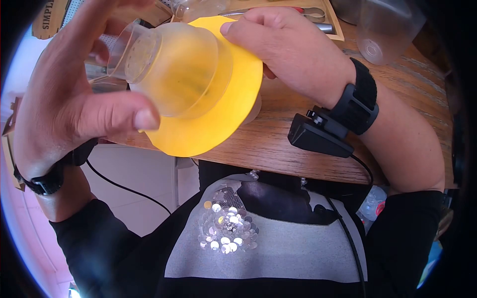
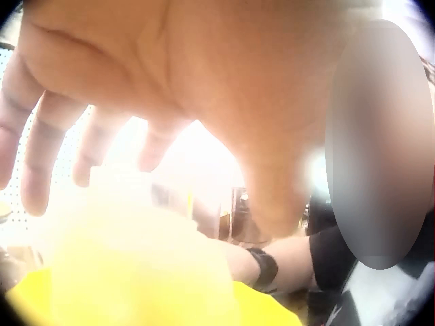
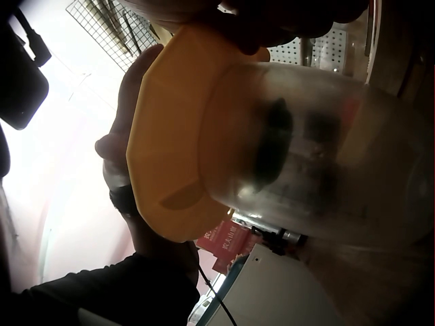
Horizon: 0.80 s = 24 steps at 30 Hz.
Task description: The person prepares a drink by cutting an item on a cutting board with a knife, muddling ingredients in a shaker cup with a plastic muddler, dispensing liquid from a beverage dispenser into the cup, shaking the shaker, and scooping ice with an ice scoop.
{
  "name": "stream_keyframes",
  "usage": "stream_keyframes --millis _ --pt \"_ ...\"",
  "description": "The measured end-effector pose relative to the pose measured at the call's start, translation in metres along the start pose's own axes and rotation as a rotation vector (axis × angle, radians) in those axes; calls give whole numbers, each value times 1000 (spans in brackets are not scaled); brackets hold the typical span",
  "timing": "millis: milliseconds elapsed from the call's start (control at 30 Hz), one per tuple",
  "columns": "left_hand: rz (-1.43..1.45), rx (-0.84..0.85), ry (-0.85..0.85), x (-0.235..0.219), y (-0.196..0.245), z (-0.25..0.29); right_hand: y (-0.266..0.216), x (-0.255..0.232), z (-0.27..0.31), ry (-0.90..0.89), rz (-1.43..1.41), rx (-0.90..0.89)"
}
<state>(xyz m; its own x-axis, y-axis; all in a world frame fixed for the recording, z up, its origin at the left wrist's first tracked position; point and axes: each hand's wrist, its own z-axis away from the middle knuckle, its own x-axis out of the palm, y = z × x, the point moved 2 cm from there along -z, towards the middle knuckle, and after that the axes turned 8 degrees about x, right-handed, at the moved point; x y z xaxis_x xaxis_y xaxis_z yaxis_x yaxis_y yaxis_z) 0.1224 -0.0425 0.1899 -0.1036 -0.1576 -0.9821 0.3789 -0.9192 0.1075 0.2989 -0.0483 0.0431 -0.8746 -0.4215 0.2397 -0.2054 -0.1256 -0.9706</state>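
A flat yellow disc (image 1: 218, 126) with a faceted edge is held tilted above the table. My right hand (image 1: 298, 54) pinches its rim, thumb on top. A frosted clear cup (image 1: 184, 74) stands out from the disc's near face, with a narrower clear end at the upper left. Around that end, my left hand (image 1: 74, 99) is spread, thumb extended; the left wrist view shows its fingers apart, not gripping the cup. From the disc's other face, in the right wrist view, a clear rounded vessel (image 3: 312, 197) projects, with a dark green shape (image 3: 274, 146) seen through it.
Another clear container (image 1: 385, 35) stands on the wooden table (image 1: 318, 164) at the back right. Behind my right hand lies a wooden tray (image 1: 335, 15) with metal tools. A wooden sign (image 1: 48, 20) is at the back left. Cables hang from both wrist cameras.
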Motion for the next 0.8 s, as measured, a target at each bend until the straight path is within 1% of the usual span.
stream_keyframes --millis 33,67,133,167,233,267,333,367,433,467,533,567,633,667,700,733,767,800 --pt "1 -187 -111 -3 2 1 -2 1 1 -6 -4 -28" --pt "0 -188 -115 0 -1 1 1 -1 -2 -6 -8 -29" --pt "-260 -138 -85 13 -8 6 5 0 -8 -27 -36 -89" --pt "-257 -138 -85 11 -8 6 6 0 -8 -27 -36 -86" --pt "-236 -74 -115 8 -7 6 2 4 -4 14 -81 -44" --pt "-235 -76 -114 11 -9 3 1 3 -2 12 -80 -44" --pt "-300 162 -73 16 -9 -1 -1 1 1 75 50 -98" --pt "-300 161 -74 17 -7 -2 0 0 1 74 49 -98" --pt "-242 171 51 17 -1 -5 2 -2 -1 -21 -79 -59" --pt "-242 173 49 13 3 -5 2 -2 0 -19 -81 -59" --pt "-120 -19 34 0 5 -3 3 -2 -1 -26 -88 -96" --pt "-119 -19 35 3 3 -2 3 -3 -1 -25 -88 -95" --pt "-147 -196 -45 13 -5 2 3 -5 -3 -55 -24 -116" --pt "-167 -197 -70 11 -1 1 6 -4 -5 -54 -25 -119" --pt "-166 -196 -69 10 -3 0 10 -2 -9 -45 -31 -173" --pt "-227 -88 -85 9 -4 1 11 0 -10 -35 -36 -229" --pt "-288 19 -101 9 -3 1 9 -1 -7 -35 -34 -228" --pt "-287 17 -101 9 -4 1 0 1 -2 1 -49 -113"
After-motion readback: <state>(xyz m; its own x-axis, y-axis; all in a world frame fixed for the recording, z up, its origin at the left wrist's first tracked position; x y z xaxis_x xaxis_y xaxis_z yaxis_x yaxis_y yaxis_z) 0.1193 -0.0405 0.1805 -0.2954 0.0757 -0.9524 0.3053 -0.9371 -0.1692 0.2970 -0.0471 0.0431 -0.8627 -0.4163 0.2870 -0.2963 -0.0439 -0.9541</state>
